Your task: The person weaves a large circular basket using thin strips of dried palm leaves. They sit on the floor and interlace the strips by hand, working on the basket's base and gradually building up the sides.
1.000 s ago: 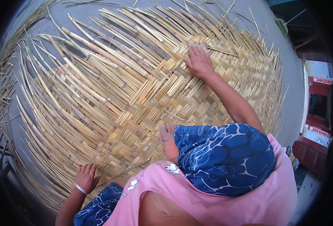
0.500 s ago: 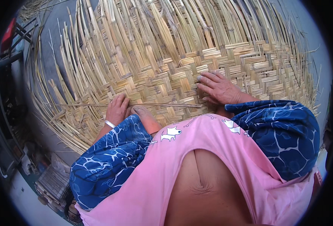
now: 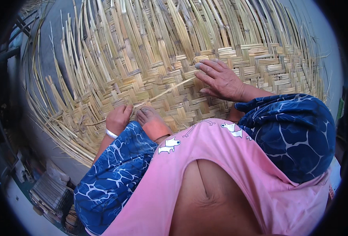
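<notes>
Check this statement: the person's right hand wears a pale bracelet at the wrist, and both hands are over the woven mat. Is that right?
Not quite: the head view shows the pale bracelet on the left hand, not the right hand. Both hands are indeed over the woven mat.

Looks down on a woven mat (image 3: 276, 65), with loose stalks (image 3: 154, 31) fanning out along the far side. Pinches one end of a thin pale strip (image 3: 168, 90) in the left hand (image 3: 118, 118), close beside a foot (image 3: 148, 116) with an orange wrap (image 3: 156, 129) around the ankle. Wears a silvery bracelet (image 3: 111, 133) on that wrist, a pink top (image 3: 256, 167) and blue trousers (image 3: 296, 133). Rests the right hand (image 3: 219, 80) on the weave with fingers parted, at the strip's other end.
</notes>
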`<state>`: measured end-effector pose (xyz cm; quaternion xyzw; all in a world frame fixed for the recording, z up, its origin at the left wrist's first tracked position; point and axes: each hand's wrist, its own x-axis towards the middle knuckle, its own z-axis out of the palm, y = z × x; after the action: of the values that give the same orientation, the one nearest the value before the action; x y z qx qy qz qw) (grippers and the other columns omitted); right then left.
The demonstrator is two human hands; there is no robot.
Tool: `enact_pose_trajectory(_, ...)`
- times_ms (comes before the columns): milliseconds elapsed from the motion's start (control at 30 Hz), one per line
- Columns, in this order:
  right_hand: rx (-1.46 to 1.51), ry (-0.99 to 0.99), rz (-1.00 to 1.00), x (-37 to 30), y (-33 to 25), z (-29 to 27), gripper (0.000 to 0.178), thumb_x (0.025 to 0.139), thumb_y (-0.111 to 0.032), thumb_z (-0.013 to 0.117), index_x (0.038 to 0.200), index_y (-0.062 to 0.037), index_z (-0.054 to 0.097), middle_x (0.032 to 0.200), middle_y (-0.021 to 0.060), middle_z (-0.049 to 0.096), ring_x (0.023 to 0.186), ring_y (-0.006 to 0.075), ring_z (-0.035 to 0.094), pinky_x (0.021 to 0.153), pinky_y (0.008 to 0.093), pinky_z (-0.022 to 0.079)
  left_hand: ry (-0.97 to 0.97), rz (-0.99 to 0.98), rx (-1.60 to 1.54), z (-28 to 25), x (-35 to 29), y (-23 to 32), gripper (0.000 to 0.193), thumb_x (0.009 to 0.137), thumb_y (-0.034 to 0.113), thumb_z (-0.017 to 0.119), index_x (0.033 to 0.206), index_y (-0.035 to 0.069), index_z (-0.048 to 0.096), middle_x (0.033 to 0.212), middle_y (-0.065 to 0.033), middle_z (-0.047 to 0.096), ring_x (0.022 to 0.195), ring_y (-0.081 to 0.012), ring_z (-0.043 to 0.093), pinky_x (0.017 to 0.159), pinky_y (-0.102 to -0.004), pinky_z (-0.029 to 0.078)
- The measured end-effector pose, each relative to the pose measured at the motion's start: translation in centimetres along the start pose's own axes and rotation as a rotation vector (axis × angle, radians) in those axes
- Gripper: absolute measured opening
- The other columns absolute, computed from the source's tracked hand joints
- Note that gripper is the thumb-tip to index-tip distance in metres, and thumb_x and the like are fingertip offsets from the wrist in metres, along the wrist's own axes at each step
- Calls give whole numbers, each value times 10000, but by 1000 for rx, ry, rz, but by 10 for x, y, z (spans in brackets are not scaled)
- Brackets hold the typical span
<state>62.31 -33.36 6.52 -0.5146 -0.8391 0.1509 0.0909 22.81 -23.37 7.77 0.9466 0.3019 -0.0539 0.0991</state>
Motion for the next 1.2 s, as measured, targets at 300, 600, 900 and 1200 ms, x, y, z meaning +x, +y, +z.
enact_pose_trajectory(300, 607, -29, 127, 35, -17, -44, 95, 855, -118, 595, 875, -37, 549, 787, 115, 543, 694, 289, 551, 618, 341, 453, 455, 85, 81, -59, 26, -1, 255, 745, 125, 563, 996, 116, 608, 775, -14, 574, 677, -184, 558, 573, -329, 413)
enact_pose_trajectory(600, 285, -517, 67, 35, -1, -69, 102, 782, -88, 614, 873, -59, 578, 832, 125, 601, 765, 317, 597, 663, 375, 484, 322, -486, 49, -15, -96, -1, 472, 765, 182, 646, 1209, 108, 506, 1205, -112, 494, 1135, -288, 471, 964, -460, 331)
enact_pose_trajectory(900, 208, -965, -48, 54, 12, -83, 206, 794, -208, 619, 929, -54, 638, 960, 136, 622, 925, 319, 585, 823, 377, 473, 421, -1707, -63, 105, -328, -4, 475, 806, 295, 620, 1194, 47, 504, 1175, -188, 517, 1081, -368, 502, 922, -421, 393)
enact_pose_trajectory(1200, 28, -646, 65, 188, -48, -119, 205, 833, -139, 608, 989, -5, 610, 930, 151, 617, 858, 270, 625, 746, 350, 501, 543, -1758, -346, 118, -353, 12, 257, 826, 249, 606, 790, 1, 549, 609, -128, 596, 529, -271, 574, 521, -383, 444)
